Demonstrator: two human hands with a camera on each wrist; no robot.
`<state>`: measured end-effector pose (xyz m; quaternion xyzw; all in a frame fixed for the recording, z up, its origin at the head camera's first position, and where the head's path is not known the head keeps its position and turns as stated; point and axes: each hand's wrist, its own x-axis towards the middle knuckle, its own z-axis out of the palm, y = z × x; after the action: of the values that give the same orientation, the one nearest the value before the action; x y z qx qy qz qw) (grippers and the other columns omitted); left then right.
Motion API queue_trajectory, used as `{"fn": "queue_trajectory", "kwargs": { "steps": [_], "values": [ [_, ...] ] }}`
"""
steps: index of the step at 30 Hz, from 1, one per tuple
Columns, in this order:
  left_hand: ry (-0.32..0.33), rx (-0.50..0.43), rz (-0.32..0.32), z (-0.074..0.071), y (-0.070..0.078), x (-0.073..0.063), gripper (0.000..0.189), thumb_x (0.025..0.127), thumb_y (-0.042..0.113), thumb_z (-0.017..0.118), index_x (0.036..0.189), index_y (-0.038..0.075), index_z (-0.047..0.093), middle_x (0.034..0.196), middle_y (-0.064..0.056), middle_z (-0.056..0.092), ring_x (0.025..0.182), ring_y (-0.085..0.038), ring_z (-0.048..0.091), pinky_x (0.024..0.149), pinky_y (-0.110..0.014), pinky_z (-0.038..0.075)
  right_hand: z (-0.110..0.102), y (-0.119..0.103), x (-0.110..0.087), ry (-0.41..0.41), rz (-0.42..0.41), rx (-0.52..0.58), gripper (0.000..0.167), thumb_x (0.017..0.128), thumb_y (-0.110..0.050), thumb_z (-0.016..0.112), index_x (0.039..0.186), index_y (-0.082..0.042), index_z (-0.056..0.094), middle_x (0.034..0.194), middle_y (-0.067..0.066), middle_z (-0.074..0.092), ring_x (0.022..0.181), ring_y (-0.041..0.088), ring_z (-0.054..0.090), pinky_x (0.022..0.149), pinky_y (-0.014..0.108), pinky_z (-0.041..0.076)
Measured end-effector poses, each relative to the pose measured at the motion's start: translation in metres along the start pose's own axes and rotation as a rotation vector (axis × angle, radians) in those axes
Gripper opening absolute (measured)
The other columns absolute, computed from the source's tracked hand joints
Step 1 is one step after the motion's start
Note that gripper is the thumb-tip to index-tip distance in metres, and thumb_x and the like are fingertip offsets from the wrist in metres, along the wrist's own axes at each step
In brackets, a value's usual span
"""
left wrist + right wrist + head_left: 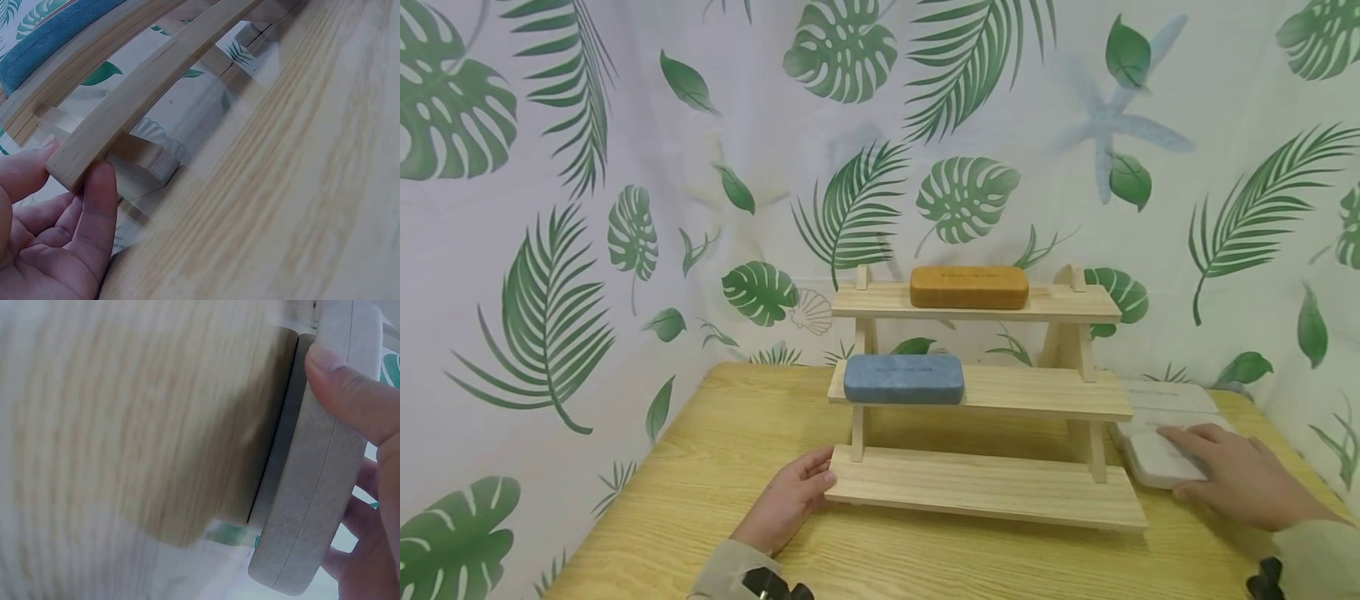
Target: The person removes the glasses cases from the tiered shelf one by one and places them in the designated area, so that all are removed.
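A three-tier wooden display stand (985, 487) stands on the table. My left hand (790, 500) pinches the left end of its lowest board, thumb on top and fingers beneath, as the left wrist view shows on the board's edge (156, 87). An orange glasses case (968, 293) lies on the top tier; a blue glasses case (902, 385) lies at the left of the middle tier. Right of the stand, my right hand (1243, 479) grips an off-white glasses case (1159, 460) between thumb and fingers. In the right wrist view this case (312, 481) shows a seam along its side.
More off-white cases (1172, 398) lie behind the held one, beside the stand's right end. The wooden table (700, 492) runs back to a leaf-printed white curtain (647, 150) at the rear and sides.
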<state>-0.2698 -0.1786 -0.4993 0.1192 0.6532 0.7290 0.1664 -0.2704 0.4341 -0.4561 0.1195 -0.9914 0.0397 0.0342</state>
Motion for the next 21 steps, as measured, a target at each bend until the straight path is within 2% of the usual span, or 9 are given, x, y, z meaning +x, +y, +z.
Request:
{"fn": "queue_trajectory", "kwargs": {
  "steps": [8,15,21],
  "values": [
    [0.004,-0.007,0.004,-0.0016,-0.0036,0.0011,0.068,0.106,0.021,0.057,0.157,-0.007,0.022,0.151,-0.027,0.039,0.128,-0.029,0.052,0.101,-0.036,0.049,0.0016,-0.0004,0.0052,0.004,-0.020,-0.040,0.091,0.072,-0.056,0.086,0.142,-0.005,0.056,0.126,0.027,0.057,0.110,0.051,0.055,0.084,0.074,0.038],
    [-0.001,0.011,0.013,-0.0013,-0.0033,-0.0008,0.068,0.107,0.022,0.056,0.157,-0.008,0.022,0.150,-0.026,0.042,0.127,-0.028,0.053,0.099,-0.036,0.050,0.0044,-0.0005,0.0056,0.009,-0.031,-0.008,0.089,0.074,-0.053,0.086,0.144,-0.008,0.055,0.127,0.025,0.054,0.109,0.049,0.056,0.084,0.078,0.035],
    [0.008,0.008,0.000,-0.0005,-0.0012,-0.0007,0.067,0.107,0.022,0.056,0.158,-0.006,0.022,0.151,-0.026,0.040,0.128,-0.028,0.052,0.101,-0.036,0.049,0.0058,-0.0014,0.0061,0.021,-0.033,-0.018,0.088,0.074,-0.051,0.087,0.143,-0.007,0.055,0.126,0.024,0.055,0.108,0.049,0.057,0.083,0.075,0.039]
  ]
}}
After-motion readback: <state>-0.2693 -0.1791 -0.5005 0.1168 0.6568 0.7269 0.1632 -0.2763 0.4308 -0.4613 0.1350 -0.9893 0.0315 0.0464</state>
